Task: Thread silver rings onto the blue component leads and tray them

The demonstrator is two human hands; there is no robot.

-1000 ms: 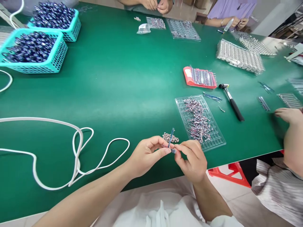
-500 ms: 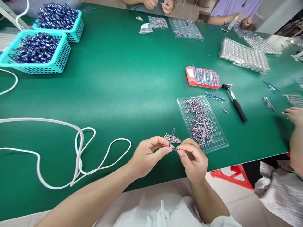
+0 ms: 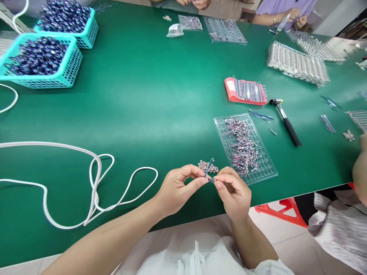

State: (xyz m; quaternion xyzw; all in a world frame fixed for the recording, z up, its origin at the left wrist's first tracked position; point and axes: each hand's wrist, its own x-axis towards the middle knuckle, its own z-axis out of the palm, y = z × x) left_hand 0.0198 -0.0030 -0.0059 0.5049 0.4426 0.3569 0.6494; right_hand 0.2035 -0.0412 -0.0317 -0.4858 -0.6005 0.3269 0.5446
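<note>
My left hand pinches a thin dark-blue strip between thumb and forefinger; the strip sticks up at a slant. My right hand is closed at the fingertips, touching the small dark piece's end close to the left fingertips. What exactly sits between the right fingers is too small to make out. Just beyond my hands lies a pile of small round metallic parts. To the right, a clear plastic tray bears a heap of small parts with thin wire leads.
Behind the tray lie a red packet of wired parts, loose blue strips and a black-handled hammer. White cable loops at left. Turquoise baskets hold glossy dark pieces. Co-workers sit opposite and at right.
My hands keep their pinch; the blue strip leans slightly more to the right. The co-worker's hand at right has drawn back, uncovering a small pile there. The camera view has shifted a little.
</note>
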